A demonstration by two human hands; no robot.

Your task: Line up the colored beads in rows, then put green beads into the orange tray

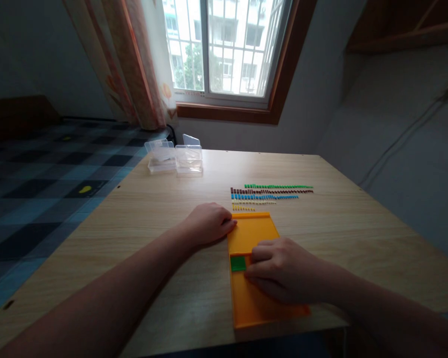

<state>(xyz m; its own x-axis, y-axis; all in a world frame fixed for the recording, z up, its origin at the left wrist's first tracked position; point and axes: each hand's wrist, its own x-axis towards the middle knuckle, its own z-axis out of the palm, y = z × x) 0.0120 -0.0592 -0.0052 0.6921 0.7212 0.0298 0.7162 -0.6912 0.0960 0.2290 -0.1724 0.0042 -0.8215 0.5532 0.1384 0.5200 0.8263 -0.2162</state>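
Right now the green tile (238, 263) lies flat in the orange tray (254, 232), tucked against its left wall about halfway along. My right hand (283, 271) rests palm-down on the tray with fingertips at the tile; I cannot tell whether it is pinched. My left hand (209, 223) is loosely curled, grasping nothing, with its fingertips against the tray's far-left corner. I'd keep that brace firm so nothing slides. The tray's long axis runs straight away from me, towards the rows of coloured beads (271, 193) on the wooden table (164, 209).
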